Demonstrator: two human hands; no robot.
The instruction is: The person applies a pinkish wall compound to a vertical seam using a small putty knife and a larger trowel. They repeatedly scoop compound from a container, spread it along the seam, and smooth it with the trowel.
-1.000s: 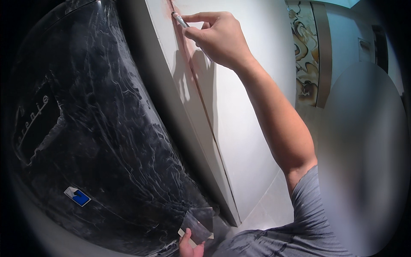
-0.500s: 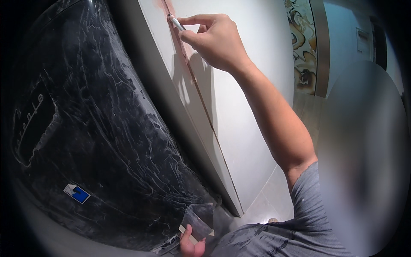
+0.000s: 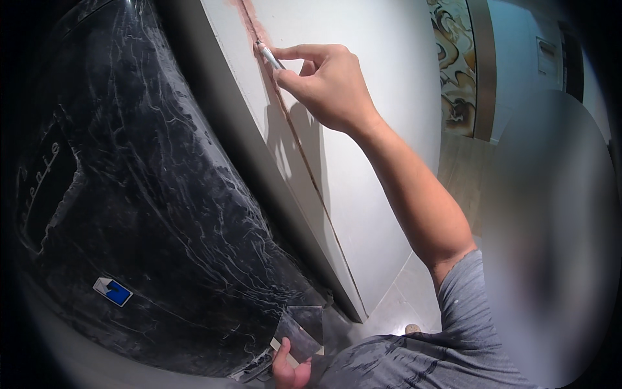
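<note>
My right hand [image 3: 334, 87] pinches a slim silver tool [image 3: 270, 58] between thumb and fingers. Its dark tip touches the long narrow groove [image 3: 299, 148] near the edge of a white panel [image 3: 372, 220]. Pinkish-brown smears [image 3: 247, 14] border the groove's far end, while its nearer stretch shows a thin brown line. Low in the picture, my left hand [image 3: 289, 371] grips a flat grey scraper-like plate [image 3: 302, 332] with a pale edge, the thumb lying over it. The lower part of that hand is cut off by the picture's edge.
A large dark surface under wrinkled, dusty plastic film [image 3: 149, 214] fills the left side, with a blue-and-white sticker [image 3: 113, 292]. Beyond the panel are a swirl-patterned decorative panel [image 3: 459, 71] and wood-look floor [image 3: 461, 168]. A blurred patch [image 3: 551, 240] covers the right side.
My right hand and the silver tool have moved a little nearer along the groove, down in the picture. The left hand holds its plate in nearly the same place.
</note>
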